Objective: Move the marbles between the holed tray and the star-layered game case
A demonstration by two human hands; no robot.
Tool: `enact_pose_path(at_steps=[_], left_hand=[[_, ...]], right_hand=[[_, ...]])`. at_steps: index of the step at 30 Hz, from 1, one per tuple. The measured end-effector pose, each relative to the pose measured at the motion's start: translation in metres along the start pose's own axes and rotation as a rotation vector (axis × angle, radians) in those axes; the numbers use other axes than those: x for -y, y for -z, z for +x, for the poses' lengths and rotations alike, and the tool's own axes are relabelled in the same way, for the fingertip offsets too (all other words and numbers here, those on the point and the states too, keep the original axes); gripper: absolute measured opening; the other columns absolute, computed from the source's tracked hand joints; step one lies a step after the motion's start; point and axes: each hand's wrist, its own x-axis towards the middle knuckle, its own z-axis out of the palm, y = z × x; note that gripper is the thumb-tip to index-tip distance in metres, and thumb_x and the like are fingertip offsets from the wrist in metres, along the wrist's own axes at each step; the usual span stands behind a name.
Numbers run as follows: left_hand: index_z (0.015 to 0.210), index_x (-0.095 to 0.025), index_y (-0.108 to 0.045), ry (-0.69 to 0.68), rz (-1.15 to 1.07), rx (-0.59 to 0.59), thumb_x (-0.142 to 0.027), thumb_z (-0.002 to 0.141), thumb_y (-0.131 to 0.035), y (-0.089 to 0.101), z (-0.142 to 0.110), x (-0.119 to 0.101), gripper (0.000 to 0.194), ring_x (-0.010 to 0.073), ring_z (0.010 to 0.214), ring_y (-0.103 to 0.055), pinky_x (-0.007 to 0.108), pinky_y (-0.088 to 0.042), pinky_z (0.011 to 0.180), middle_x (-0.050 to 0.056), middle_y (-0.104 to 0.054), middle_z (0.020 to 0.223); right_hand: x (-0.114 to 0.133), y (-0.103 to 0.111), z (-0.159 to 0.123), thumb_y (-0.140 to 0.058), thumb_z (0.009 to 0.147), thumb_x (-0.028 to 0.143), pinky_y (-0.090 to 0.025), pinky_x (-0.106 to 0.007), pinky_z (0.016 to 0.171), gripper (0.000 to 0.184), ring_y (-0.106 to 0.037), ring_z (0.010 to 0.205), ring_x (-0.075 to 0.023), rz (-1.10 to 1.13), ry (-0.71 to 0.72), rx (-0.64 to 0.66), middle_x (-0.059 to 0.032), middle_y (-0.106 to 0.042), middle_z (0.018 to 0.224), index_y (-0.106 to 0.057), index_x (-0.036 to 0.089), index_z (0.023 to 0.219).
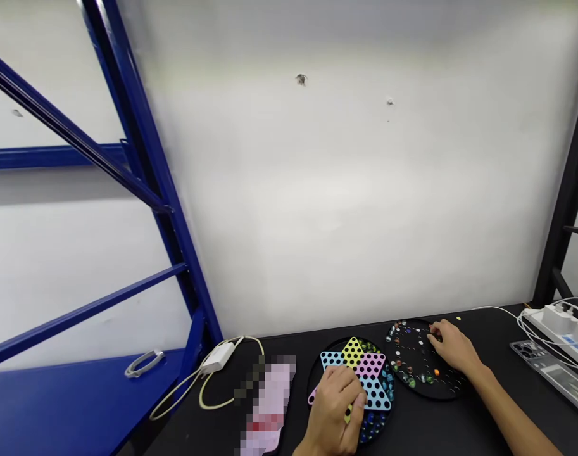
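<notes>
A star-patterned Chinese checkers board (378, 394) in light blue, yellow and pink lies before me, with holes all over the star. Glass marbles (387, 378) lie in the dark rim around the star. My left hand (337, 405) rests over the star's near left part with its fingers curled; whatever it holds is hidden. To the right is a round black tray (445, 392) with several marbles and small discs along its ring. My right hand (452, 347) reaches over its far right side, thumb and fingers bent together at the surface, what is between them not visible. An orange cube (437, 372) lies in the tray.
A blurred pink phone-like object (272, 405) lies left of the board, near a white adapter (218, 357) with a cable. At right are a power strip (561, 326) and a clear-topped case (554, 373). Blue rack posts (160, 171) rise at left; a white wall stands behind.
</notes>
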Motion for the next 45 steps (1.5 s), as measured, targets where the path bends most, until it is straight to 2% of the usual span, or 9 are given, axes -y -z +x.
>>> enact_pose_path(at_steps=[6,11,16,28,30,34,38,42,45], left_hand=[[0.070,-0.021,-0.051,-0.006,-0.002,-0.008,-0.018,0.096,-0.030,0.001,0.002,-0.001,0.033,0.0154,0.063,-0.050,0.031,-0.039,0.065,0.001,-0.055,0.066],[0.070,-0.021,-0.051,0.009,-0.007,0.005,-0.019,0.096,-0.030,0.000,0.001,0.000,0.034,0.0158,0.064,-0.050,0.031,-0.038,0.066,0.002,-0.056,0.067],[0.070,-0.021,-0.050,0.009,-0.003,0.008,-0.019,0.096,-0.030,-0.001,0.000,0.000,0.032,0.0158,0.064,-0.050,0.031,-0.037,0.066,0.001,-0.056,0.068],[0.071,-0.021,-0.049,0.002,-0.006,0.004,-0.019,0.097,-0.030,0.000,0.000,0.001,0.033,0.0153,0.065,-0.050,0.031,-0.037,0.065,0.001,-0.056,0.068],[0.071,-0.021,-0.050,0.002,-0.008,0.005,-0.019,0.096,-0.030,0.000,0.000,0.001,0.032,0.0153,0.065,-0.050,0.031,-0.037,0.065,0.001,-0.056,0.068],[0.071,-0.020,-0.051,0.012,-0.013,0.001,-0.019,0.096,-0.030,-0.002,-0.001,0.002,0.033,0.0154,0.065,-0.050,0.031,-0.036,0.066,0.001,-0.055,0.068],[0.071,-0.020,-0.051,0.013,-0.011,0.003,-0.020,0.097,-0.030,-0.002,-0.001,0.002,0.034,0.0155,0.065,-0.049,0.031,-0.036,0.066,0.002,-0.056,0.068],[0.070,-0.020,-0.051,0.018,-0.007,0.011,-0.020,0.097,-0.030,-0.002,-0.001,0.001,0.034,0.0158,0.065,-0.050,0.031,-0.037,0.067,0.002,-0.056,0.068],[0.070,-0.020,-0.051,0.021,-0.015,0.017,-0.020,0.097,-0.030,-0.002,-0.001,0.001,0.035,0.0155,0.065,-0.050,0.031,-0.037,0.066,0.002,-0.056,0.068]], right_hand=[[0.006,-0.006,0.001,-0.035,0.094,0.028,-0.045,-0.035,0.087,0.037,-0.057,0.109,-0.0260,-0.075,0.064,-0.117,-0.0115,-0.061,0.122,-0.060,0.019,0.120],[-0.006,-0.017,0.005,-0.034,0.094,0.026,-0.045,-0.037,0.092,0.043,-0.055,0.116,-0.0270,-0.062,0.007,-0.040,-0.0121,-0.057,0.133,-0.057,0.018,0.130],[-0.011,-0.020,0.010,-0.032,0.092,0.020,-0.045,-0.034,0.090,0.047,-0.057,0.114,-0.0251,-0.066,0.007,-0.046,-0.0097,-0.059,0.132,-0.058,0.020,0.131],[0.003,-0.017,0.013,-0.042,0.091,0.027,-0.042,-0.029,0.067,0.025,-0.063,0.090,-0.0220,-0.075,-0.127,-0.109,-0.0087,-0.062,0.104,-0.066,0.021,0.094],[0.003,-0.015,0.014,-0.045,0.088,0.030,-0.042,-0.031,0.068,0.022,-0.063,0.088,-0.0232,0.092,-0.148,-0.150,-0.0090,-0.062,0.102,-0.065,0.021,0.087],[0.005,-0.006,0.022,-0.054,0.078,0.043,-0.045,-0.033,0.072,0.023,-0.062,0.090,-0.0256,0.692,-0.275,-0.258,-0.0100,-0.067,0.093,-0.061,0.021,0.079],[0.012,0.002,0.023,-0.055,0.072,0.048,-0.046,-0.028,0.059,0.028,-0.062,0.075,-0.0198,1.108,-0.390,-0.197,-0.0066,-0.067,0.086,-0.055,0.022,0.082],[0.024,0.006,0.013,-0.054,0.073,0.044,-0.034,-0.024,0.046,0.021,-0.046,0.051,-0.0110,1.214,-0.314,-0.074,0.0028,-0.055,0.065,-0.052,0.023,0.077],[0.033,0.005,0.003,-0.063,0.071,0.038,-0.026,-0.023,0.046,0.019,-0.037,0.048,-0.0086,1.066,-0.164,0.040,0.0071,-0.044,0.055,-0.057,0.020,0.071]])
